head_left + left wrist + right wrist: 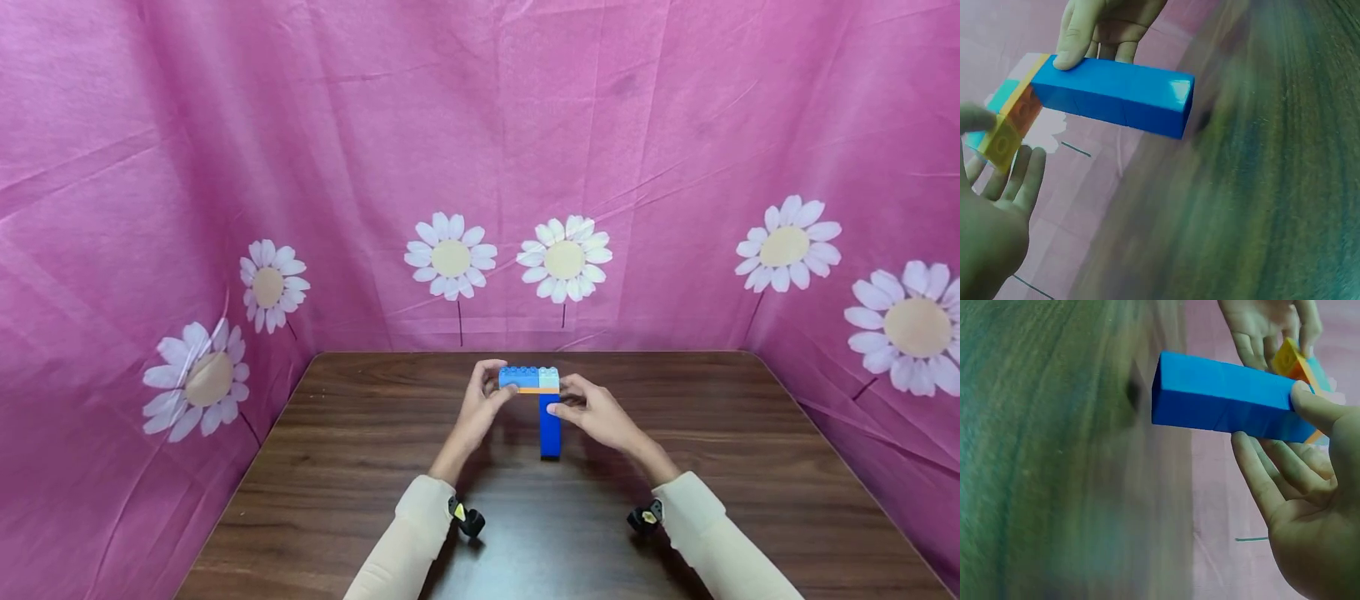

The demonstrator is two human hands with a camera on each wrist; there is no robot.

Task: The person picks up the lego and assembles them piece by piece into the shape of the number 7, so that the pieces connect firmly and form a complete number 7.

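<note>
Between the two hands is an L-shaped build of toy building bricks. Its upright leg is a column of dark blue bricks [550, 437], with the lower end close over the table. Across the top runs an orange layer [529, 391], bearing a light blue brick [519, 377] and a pale mint brick [549, 378]. My left hand [477, 408] pinches the overhanging left end between thumb and fingers. With the thumb on the near face of the blue column, my right hand [606, 418] grips it just below the orange layer. Studless undersides of the orange bricks [1021, 112] show in the left wrist view.
A dark wood-grain table [360, 508] lies beneath the hands. Pink cloth [480, 125] printed with large white daisies stands behind the table and along both sides. Black wrist devices hang under the left cuff [471, 522] and right cuff [645, 518].
</note>
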